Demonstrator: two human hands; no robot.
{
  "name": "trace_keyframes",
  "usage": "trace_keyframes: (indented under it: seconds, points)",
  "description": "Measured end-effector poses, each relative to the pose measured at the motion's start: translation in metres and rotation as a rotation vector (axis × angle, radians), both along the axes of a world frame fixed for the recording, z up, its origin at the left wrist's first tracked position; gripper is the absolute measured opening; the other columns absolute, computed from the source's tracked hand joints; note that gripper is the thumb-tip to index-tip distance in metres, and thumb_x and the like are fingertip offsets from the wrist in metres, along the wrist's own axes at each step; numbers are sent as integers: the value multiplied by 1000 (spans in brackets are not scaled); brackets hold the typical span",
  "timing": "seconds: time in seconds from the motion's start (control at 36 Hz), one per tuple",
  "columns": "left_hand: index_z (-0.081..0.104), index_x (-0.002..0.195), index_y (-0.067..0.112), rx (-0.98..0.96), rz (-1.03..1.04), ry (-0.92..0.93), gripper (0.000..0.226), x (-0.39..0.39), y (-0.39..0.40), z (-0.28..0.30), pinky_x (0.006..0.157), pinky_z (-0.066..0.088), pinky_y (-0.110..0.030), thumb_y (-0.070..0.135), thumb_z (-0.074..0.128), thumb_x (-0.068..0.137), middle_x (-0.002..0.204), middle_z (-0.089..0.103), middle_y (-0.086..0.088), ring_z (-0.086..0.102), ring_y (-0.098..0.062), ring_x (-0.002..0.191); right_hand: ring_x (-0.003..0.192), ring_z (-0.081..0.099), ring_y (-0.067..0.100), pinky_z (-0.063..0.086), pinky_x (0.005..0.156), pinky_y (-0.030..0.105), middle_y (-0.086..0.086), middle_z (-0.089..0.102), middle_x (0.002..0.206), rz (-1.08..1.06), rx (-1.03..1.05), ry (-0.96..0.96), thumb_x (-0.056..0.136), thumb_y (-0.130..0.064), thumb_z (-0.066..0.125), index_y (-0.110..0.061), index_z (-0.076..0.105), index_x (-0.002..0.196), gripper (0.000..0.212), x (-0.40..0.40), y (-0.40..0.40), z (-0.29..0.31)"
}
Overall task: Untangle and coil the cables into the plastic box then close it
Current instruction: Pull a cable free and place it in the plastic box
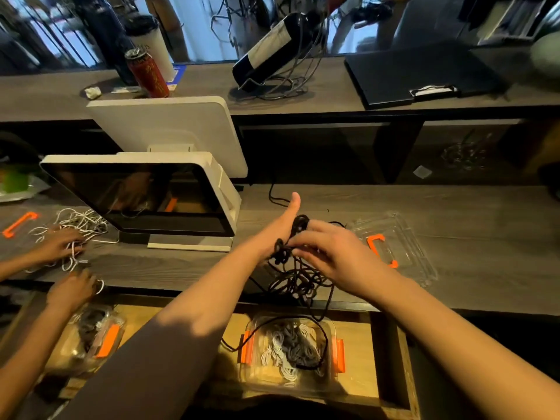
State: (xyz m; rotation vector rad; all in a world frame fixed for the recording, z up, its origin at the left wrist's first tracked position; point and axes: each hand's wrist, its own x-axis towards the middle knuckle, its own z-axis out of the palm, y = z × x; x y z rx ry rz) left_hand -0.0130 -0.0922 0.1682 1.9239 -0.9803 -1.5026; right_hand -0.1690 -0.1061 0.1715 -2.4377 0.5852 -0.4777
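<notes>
Both hands meet over the wooden counter (454, 213), working on a black cable (298, 277). The left hand (280, 230) is held flat with its thumb pointing straight up and away, and turns of the black cable are wound around it near the fingers, which are mostly hidden behind the coil. The right hand (328, 254) has its fingers curled, pinching the cable at the base of that coil just beside the left palm. Below the hands the rest of the black cable hangs in a loose tangle that spills over the counter's near edge and trails down into the plastic box (291, 353), which sits open on a lower wooden shelf directly under the hands, its orange clips on both sides. Inside it lie white and dark cables in a heap. The box's clear lid (403, 247), with an orange clip resting on it, lies on the counter just right of the right hand. At far left, another person's hands (60, 247) handle a white cable (80, 222) beside a tilted screen (136, 195).
</notes>
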Motion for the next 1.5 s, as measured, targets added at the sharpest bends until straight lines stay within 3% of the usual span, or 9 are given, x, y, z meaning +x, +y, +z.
trace_keyframes:
  seconds: [0.14,0.31,0.44,0.67,0.81,0.92,1.14,1.28,1.5]
  points:
    - [66,103,15,86,14,303,101,15,17,-17,78,56,-30,88,0,81,93,70,-4,65,-15,92,82,52,2,44,70,19,-9,52,97,-90,13,-51,96,-31,58,-23,69,117,25,5,-11,1]
    - [54,103,7,110,1,620,102,19,33,-14,45,41,-19,96,17,71,61,52,-2,52,-13,56,82,59,11,50,73,32,-5,63,91,-209,49,-57,92,-31,68,-19,73,101,16,15,-23,2]
    - [58,96,17,55,-229,404,36,29,42,-15,51,41,-15,52,65,90,73,54,4,53,-3,60,82,61,7,53,75,31,-8,67,87,-288,101,-14,86,-42,70,-22,72,98,24,18,-26,2]
    - [59,129,3,-29,-127,390,43,37,53,-7,52,41,-17,37,54,102,70,57,2,49,-5,58,65,58,-1,43,59,14,-11,64,74,-399,264,-73,78,-47,77,-28,67,87,24,10,-18,-6]
    - [54,117,4,-154,-114,454,44,31,57,1,55,44,-20,43,53,96,75,64,-2,49,-9,59,68,64,11,52,62,32,-5,70,74,-344,409,-191,86,-40,71,-25,72,88,15,1,-12,-11]
    - [57,129,15,-222,-39,549,45,21,59,1,55,45,-20,43,51,94,80,65,-3,49,-8,62,57,55,-4,39,53,11,-18,65,68,-342,518,-321,98,-22,60,-20,74,98,14,-8,-5,-15]
    - [69,120,11,-372,309,622,46,-2,59,-1,52,41,-21,44,51,95,105,72,-5,59,-12,80,48,39,13,32,51,33,-4,43,52,-500,585,-400,102,-40,49,-16,65,72,42,-17,16,-34]
    - [60,131,18,-501,380,469,39,-15,53,4,84,58,-30,37,35,108,117,73,-8,69,-20,111,48,37,9,29,46,24,-10,42,51,-432,677,-372,101,-49,43,-21,67,75,45,-20,25,-47]
    - [58,130,13,-537,768,865,45,-17,35,10,93,57,-42,43,33,108,100,71,-13,72,-26,99,46,37,13,33,42,23,-3,41,56,-349,1059,-288,100,-42,50,-12,74,96,38,-32,28,-45]
